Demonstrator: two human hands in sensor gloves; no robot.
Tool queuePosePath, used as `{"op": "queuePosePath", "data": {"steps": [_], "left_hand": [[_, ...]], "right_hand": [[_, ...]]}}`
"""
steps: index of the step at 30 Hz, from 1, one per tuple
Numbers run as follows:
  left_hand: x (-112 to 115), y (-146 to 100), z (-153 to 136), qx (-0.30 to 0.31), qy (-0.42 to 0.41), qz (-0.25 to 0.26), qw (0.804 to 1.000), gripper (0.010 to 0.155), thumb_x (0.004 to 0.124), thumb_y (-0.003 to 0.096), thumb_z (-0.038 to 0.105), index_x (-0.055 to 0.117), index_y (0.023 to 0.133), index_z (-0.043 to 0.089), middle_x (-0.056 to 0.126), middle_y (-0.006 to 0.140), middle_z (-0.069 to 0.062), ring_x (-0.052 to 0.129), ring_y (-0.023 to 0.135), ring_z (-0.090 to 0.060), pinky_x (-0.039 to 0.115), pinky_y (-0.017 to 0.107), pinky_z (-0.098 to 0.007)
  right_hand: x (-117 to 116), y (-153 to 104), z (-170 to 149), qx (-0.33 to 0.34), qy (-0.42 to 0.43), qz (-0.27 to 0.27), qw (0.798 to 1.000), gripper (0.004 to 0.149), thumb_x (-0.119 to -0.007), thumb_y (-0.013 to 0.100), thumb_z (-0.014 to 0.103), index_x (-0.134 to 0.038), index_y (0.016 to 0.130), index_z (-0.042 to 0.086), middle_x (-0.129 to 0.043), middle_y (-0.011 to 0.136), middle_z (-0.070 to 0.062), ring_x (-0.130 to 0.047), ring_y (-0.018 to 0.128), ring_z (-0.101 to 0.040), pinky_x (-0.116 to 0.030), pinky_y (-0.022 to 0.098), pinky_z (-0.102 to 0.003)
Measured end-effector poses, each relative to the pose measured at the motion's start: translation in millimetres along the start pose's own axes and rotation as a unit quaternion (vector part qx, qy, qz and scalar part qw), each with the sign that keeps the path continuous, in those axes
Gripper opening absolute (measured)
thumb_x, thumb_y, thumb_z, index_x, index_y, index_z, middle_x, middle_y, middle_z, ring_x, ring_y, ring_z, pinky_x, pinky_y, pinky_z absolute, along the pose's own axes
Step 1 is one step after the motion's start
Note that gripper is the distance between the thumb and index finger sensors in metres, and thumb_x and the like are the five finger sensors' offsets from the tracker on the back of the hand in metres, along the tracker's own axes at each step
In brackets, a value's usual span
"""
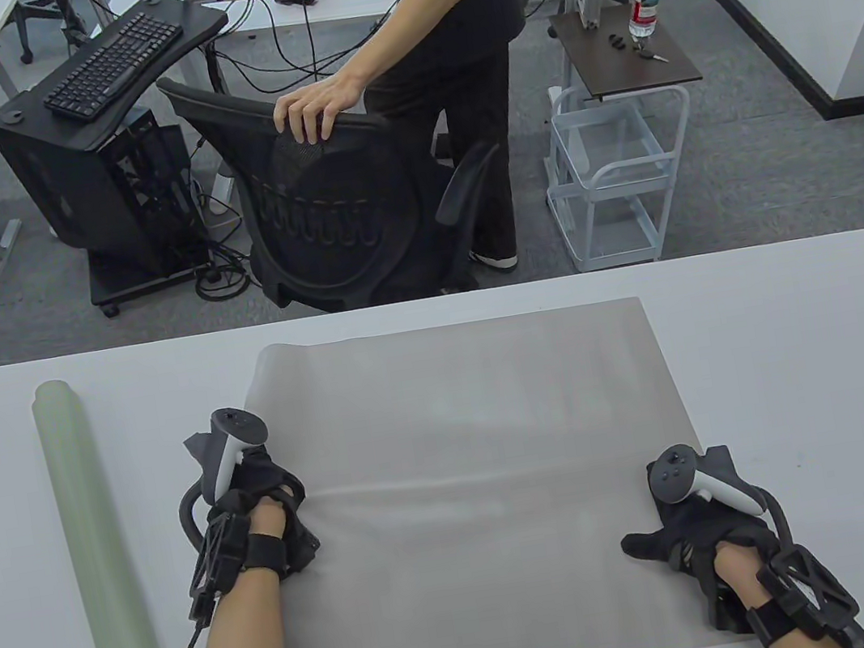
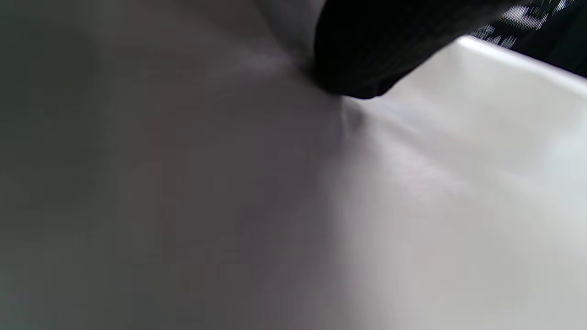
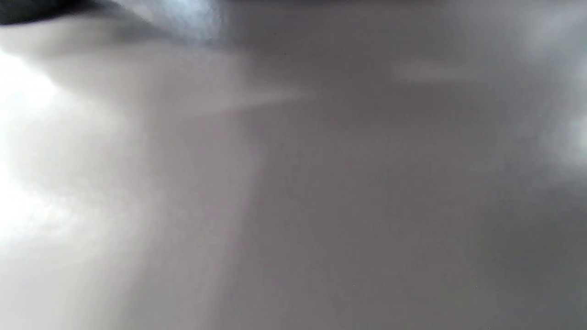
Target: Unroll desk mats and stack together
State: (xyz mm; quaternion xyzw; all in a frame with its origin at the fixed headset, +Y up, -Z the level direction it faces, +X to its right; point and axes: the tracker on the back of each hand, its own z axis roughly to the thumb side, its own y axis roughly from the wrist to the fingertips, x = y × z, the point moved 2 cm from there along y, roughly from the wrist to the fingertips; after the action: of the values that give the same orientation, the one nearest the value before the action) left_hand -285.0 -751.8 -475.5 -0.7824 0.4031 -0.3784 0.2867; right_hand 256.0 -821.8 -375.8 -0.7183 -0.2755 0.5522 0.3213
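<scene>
A grey desk mat (image 1: 491,487) lies unrolled flat on the white table (image 1: 815,362). My left hand (image 1: 267,498) rests on the mat's left edge, which curls up a little. My right hand (image 1: 690,529) presses flat on the mat near its right edge, thumb spread to the left. A pale green mat (image 1: 100,557) lies rolled up as a long tube at the table's left, apart from both hands. The left wrist view shows a blurred gloved fingertip (image 2: 362,68) touching the grey mat (image 2: 229,183). The right wrist view shows only blurred grey mat surface (image 3: 321,183).
Beyond the table's far edge a person in black stands with a hand on an office chair (image 1: 332,209). A white wire cart (image 1: 613,172) and a black computer stand with a keyboard (image 1: 112,63) are on the floor behind.
</scene>
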Motion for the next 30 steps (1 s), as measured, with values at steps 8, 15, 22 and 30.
{"op": "queuePosePath", "data": {"steps": [8, 15, 22, 30], "left_hand": [[8.6, 15.2, -5.3, -0.042, 0.062, -0.043, 0.996, 0.084, 0.087, 0.0388, 0.034, 0.029, 0.099, 0.044, 0.034, 0.109, -0.015, 0.079, 0.082, -0.033, 0.078, 0.053, -0.043], [16.2, 24.8, -9.2, -0.045, 0.083, -0.069, 0.993, 0.078, 0.088, 0.0387, 0.036, 0.039, 0.100, 0.038, 0.030, 0.108, -0.015, 0.077, 0.080, -0.031, 0.079, 0.050, -0.042], [20.1, 18.7, -11.7, -0.032, 0.073, -0.047, 0.996, 0.076, 0.085, 0.0385, 0.036, 0.039, 0.100, 0.037, 0.030, 0.107, -0.014, 0.074, 0.080, -0.031, 0.078, 0.054, -0.044], [34.8, -25.0, -48.9, 0.013, 0.073, -0.020, 0.997, 0.065, 0.081, 0.0403, 0.043, 0.049, 0.097, 0.042, 0.042, 0.105, -0.015, 0.084, 0.072, -0.024, 0.082, 0.053, -0.039]], "right_hand": [[0.2, -0.1, -0.1, 0.000, 0.000, 0.000, 1.000, 0.101, -0.060, 0.036, 0.074, 0.011, 0.094, 0.030, 0.027, 0.097, -0.006, 0.022, 0.090, -0.038, 0.000, 0.066, -0.057], [9.7, -16.9, 20.1, 0.032, -0.024, -0.036, 0.999, 0.105, -0.063, 0.036, 0.075, 0.002, 0.100, 0.024, 0.019, 0.102, -0.013, 0.016, 0.093, -0.044, -0.003, 0.066, -0.060], [-8.1, -6.8, 34.6, 0.038, -0.050, -0.001, 0.998, 0.108, -0.064, 0.034, 0.076, 0.007, 0.096, 0.023, 0.021, 0.098, -0.015, 0.015, 0.091, -0.047, -0.006, 0.066, -0.062], [-10.5, -5.7, 32.2, 0.034, -0.043, 0.004, 0.999, 0.107, -0.062, 0.034, 0.076, 0.010, 0.094, 0.024, 0.024, 0.097, -0.013, 0.019, 0.089, -0.045, -0.003, 0.065, -0.061]]}}
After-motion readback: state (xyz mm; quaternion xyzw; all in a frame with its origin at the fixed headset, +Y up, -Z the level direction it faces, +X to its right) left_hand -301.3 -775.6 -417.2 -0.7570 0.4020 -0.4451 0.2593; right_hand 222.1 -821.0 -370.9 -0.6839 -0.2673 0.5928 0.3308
